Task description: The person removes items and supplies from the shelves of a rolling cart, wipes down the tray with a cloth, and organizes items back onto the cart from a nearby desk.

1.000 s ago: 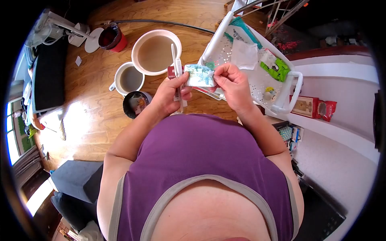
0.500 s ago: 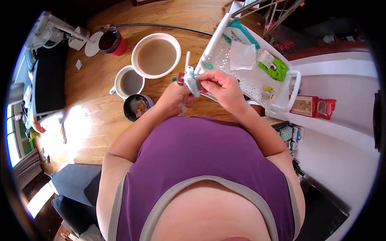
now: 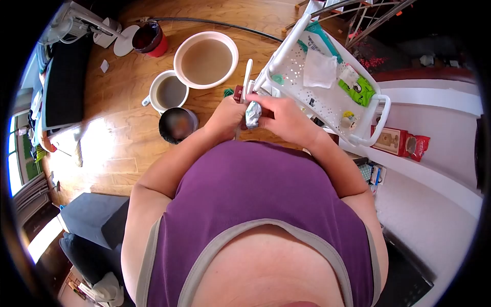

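My left hand [image 3: 224, 117] is closed around a small dark red box [image 3: 238, 93], whose top end shows above the fingers. A slim white stick-like piece [image 3: 248, 77] rises beside the box; what holds its lower end is hidden. My right hand [image 3: 286, 116] has its fingers bent about a crumpled silver foil packet [image 3: 252, 114], close against the left hand. The index finger reaches across above the foil, and the thumb is mostly hidden.
Ahead on the wood floor stand a large basin [image 3: 233, 46] and a smaller handled pot [image 3: 153, 91], both with cloudy liquid, plus a dark bin [image 3: 193, 123]. A white trolley [image 3: 286, 82] at right carries a green packet [image 3: 360, 92] and white tissue [image 3: 319, 70]. A red bin [image 3: 159, 46] stands further off.
My right hand has shifted from a pinch at the foil's side to fingers lying over and around it. The foil now sits lower beside the white piece. The whole view has shifted slightly.
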